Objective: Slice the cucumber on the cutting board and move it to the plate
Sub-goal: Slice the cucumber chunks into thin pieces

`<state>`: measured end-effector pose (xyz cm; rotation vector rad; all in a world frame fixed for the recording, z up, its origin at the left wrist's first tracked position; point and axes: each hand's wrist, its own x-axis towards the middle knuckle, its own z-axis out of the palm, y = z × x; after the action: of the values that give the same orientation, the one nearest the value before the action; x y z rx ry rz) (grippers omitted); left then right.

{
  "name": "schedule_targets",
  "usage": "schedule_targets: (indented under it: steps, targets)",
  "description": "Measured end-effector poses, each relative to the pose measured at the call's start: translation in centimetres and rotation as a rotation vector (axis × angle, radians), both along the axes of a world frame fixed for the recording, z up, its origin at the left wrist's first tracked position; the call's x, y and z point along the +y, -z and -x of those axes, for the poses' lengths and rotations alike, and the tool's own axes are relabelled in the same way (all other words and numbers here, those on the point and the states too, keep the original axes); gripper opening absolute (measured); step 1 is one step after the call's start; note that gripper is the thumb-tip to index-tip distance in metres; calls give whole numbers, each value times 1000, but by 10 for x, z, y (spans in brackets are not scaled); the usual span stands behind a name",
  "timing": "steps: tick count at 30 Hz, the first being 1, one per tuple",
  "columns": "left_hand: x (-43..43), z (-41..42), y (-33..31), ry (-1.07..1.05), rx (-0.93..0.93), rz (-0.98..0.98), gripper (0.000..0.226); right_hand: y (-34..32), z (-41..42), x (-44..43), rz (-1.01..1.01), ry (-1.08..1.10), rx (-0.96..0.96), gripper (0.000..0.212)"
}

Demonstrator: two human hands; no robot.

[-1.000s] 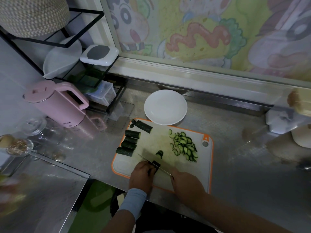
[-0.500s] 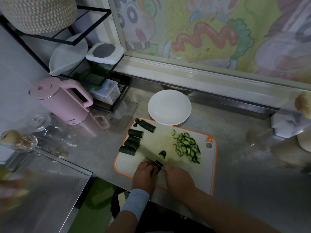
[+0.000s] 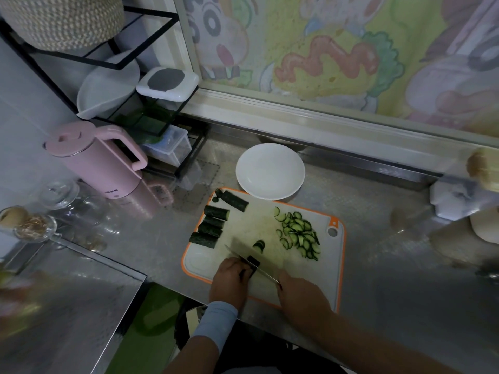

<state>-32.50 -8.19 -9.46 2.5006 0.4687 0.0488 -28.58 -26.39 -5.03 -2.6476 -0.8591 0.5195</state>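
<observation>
- My left hand (image 3: 229,278) is at the near edge of the cutting board (image 3: 259,222), knuckles up, fingers curled down over a short cucumber piece (image 3: 253,261) and pinning it to the board.
- My right hand (image 3: 302,294) is just to the right of it, wrapped round the handle of the knife (image 3: 266,273). The handle itself is hidden under my palm.
- The blade runs diagonally up and left, crossing the piece right next to my left fingertips.
- Both forearms come in from the bottom, and there's a pale blue cuff (image 3: 216,319) on my left wrist.
- Two loose slices (image 3: 259,245) lie just past the blade, and the pile of slices (image 3: 299,233) is on the right side of the board.
- The uncut chunks (image 3: 213,225) are lined up along the left side.
- The plate (image 3: 270,171) sits just beyond the board's far edge.
- A pink kettle (image 3: 100,160) is off to the left on the steel counter (image 3: 391,265).
</observation>
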Motion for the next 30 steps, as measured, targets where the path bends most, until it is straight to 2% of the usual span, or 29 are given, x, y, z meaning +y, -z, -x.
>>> schedule_targets:
  steps: [7,15,18,30]
  targets:
    - [-1,1,0,2,-28,1,6,19,-1,15,24,8,30,35]
    - [-2,6,5,14,-55,-12,3,26,-10,35,-64,-28,-83,29]
    - [-3,5,2,-8,-21,3,3,17,-9,32,-63,-15,-36,15]
    - [1,4,3,12,-11,1,4,5,5,-4,33,-18,-29,36]
